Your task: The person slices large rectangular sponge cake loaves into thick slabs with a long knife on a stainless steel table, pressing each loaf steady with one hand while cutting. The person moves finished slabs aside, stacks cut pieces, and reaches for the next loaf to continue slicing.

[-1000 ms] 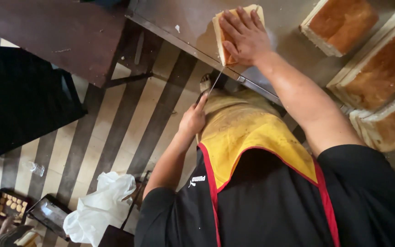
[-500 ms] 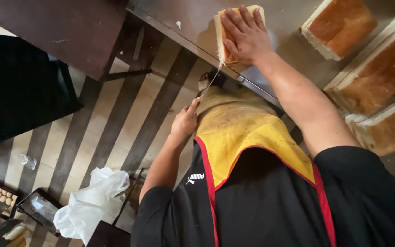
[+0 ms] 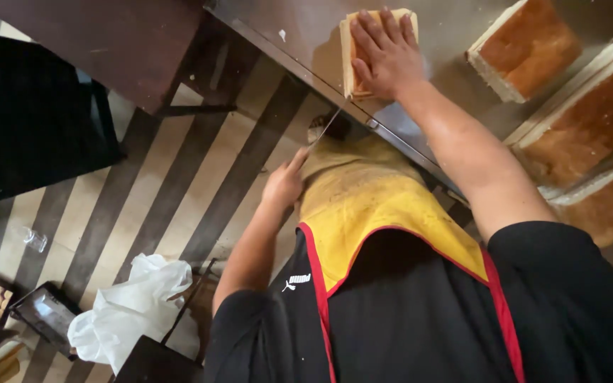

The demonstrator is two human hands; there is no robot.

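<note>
Head view, looking straight down the person's front. The right hand [image 3: 386,53] lies flat with fingers spread on top of a square sponge cake slab [image 3: 352,50], pressing it onto the steel worktable [image 3: 299,28] right at the table's edge, so it's an open palm resting on the cake, not a closed grab. The left hand [image 3: 284,186] sits lower, off the table edge, and is wrapped tight round the handle of a long thin knife [image 3: 323,131]. The blade runs up from that fist to the near side of the slab, just under the right palm, and the tip seems to meet the cake's edge.

To the right of the pressing hand are more sponge cake blocks [image 3: 526,46], well apart from it. Below the left fist there's a striped floor [image 3: 200,184] and a crumpled white plastic bag [image 3: 133,305]. A yellow apron [image 3: 384,213] with red trim sits between the arms.
</note>
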